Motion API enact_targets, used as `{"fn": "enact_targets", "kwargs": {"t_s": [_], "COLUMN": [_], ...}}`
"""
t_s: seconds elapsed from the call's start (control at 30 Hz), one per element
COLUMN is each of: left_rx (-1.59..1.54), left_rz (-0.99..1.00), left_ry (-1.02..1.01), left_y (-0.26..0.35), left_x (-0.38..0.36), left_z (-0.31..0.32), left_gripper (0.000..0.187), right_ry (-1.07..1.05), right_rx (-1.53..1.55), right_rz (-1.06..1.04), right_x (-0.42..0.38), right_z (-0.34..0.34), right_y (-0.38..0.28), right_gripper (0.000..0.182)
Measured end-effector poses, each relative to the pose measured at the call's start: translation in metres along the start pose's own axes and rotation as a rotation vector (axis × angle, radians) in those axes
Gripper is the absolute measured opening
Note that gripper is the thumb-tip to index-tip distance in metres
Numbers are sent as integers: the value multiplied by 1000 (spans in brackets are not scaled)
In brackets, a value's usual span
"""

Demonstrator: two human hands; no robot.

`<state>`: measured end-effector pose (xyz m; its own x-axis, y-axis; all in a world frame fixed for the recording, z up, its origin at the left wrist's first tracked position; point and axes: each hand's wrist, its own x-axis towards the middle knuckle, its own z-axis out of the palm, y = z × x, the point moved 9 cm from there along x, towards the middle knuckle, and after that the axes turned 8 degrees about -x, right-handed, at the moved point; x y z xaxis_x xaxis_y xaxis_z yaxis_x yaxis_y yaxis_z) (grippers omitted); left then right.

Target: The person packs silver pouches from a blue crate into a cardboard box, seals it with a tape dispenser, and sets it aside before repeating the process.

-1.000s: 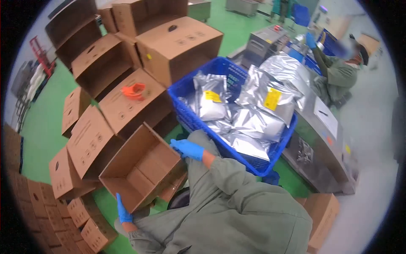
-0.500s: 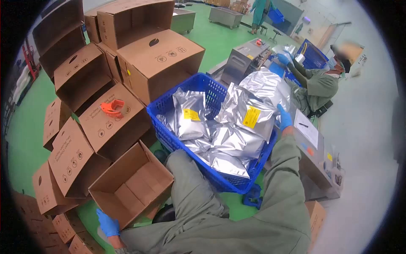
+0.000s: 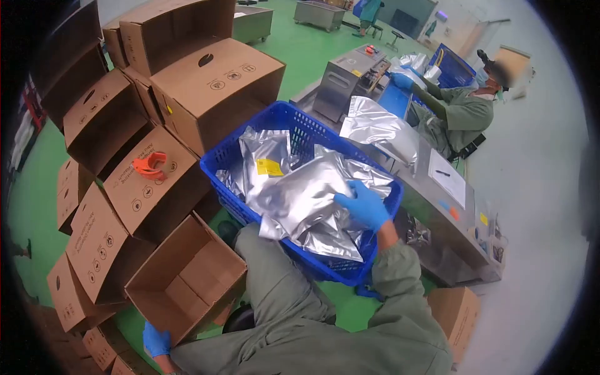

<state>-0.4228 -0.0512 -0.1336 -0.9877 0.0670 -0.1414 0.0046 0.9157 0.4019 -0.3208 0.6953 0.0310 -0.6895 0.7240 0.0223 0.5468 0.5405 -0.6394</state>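
My right hand [image 3: 364,206], in a blue glove, grips the edge of a silver pouch [image 3: 306,190] above the blue basket [image 3: 300,262]. Other silver pouches lie in the basket, one with a yellow label [image 3: 269,167]. At the lower left, my left hand [image 3: 156,340], gloved in blue, is at the near corner of an open cardboard box [image 3: 181,281] with nothing visible inside. Its fingers are bent against the box wall, partly hidden.
Stacked cardboard boxes [image 3: 219,81] stand left, one bearing an orange tape dispenser [image 3: 150,167]. Beyond the basket, a silver pouch [image 3: 381,134] and paper sheet [image 3: 447,178] lie on a metal table [image 3: 425,212]. A co-worker [image 3: 462,115] sits at a machine [image 3: 347,81].
My right hand has moved left and down over the basket, bringing a silver pouch with it. The view has shifted slightly. My left hand stays by the box.
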Motion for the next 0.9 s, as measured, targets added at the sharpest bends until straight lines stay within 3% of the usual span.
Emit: {"fn": "enact_targets", "kwargs": {"t_s": [0.1, 0.17, 0.23, 0.3, 0.37, 0.4, 0.43, 0.47, 0.5, 0.53, 0.57, 0.6, 0.63, 0.67, 0.73, 0.77, 0.8, 0.83, 0.87, 0.9], "left_rx": [-40, -80, 13, -3, -5, 14, 36, 48, 153, 284, 187, 84, -60, -199, -706, -989, -1269, -1552, -1553, -2063], "left_rz": [-77, -147, -95, -96, -42, -2, -92, -196, -48, 103, 14, -66, 4, 92, 147, 340, 306, 273, 272, 461], "left_ry": [2, 23, 112, 49, 15, 53, -25, -98, 86, 265, 198, 134, 113, 86, -355, -510, -630, -754, -739, -927], "left_y": [-4, -3, 2, -1, -6, -8, 19, 40, 41, 43, 57, 86, 105, 125, 205, 242, 266, 286, 294, 313], "left_x": [-6, -19, -22, -14, -12, -11, -12, -17, -22, -27, -23, -19, -17, -10, -10, -10, -8, -7, -3, -8], "left_z": [-6, -4, -11, -13, -1, -3, -20, -39, -42, -45, -64, -79, -73, -68, -61, -52, -48, -45, -38, -50], "left_gripper": [69, 69, 68, 71, 77, 79, 78, 77, 77, 76, 76, 76, 73, 71, 68, 67, 72, 77, 77, 84], "right_ry": [221, 1028, 970, 50, 57, 186, 210, 254, 206, 575, 667, 701, 716, 916, 833, 693, 538, 619, 372, 198], "right_rx": [116, -408, -178, 68, 184, 454, 299, 346, -135, -588, -807, -721, -615, -686, -226, 117, 453, 201, 148, 109], "right_rz": [-232, 78, -161, 461, 456, 181, 202, 63, 58, 214, 69, -79, -186, -356, -594, -689, -770, -934, -1182, -1051], "right_x": [49, 34, 92, 86, 99, 100, 100, 91, 91, 74, 44, -2, -26, -43, -83, -87, -91, -113, -112, -128], "right_z": [-60, -155, -146, -74, -59, -49, -53, -54, -62, -83, -83, -84, -85, -82, -77, -62, -49, -29, 7, 37], "right_y": [24, 47, 146, 176, 200, 182, 182, 149, 124, 100, 32, -53, -97, -114, -177, -191, -203, -227, -237, -254], "right_gripper": [65, 70, 70, 62, 48, 46, 47, 55, 76, 90, 94, 75, 70, 65, 52, 41, 31, 18, 16, 19]}}
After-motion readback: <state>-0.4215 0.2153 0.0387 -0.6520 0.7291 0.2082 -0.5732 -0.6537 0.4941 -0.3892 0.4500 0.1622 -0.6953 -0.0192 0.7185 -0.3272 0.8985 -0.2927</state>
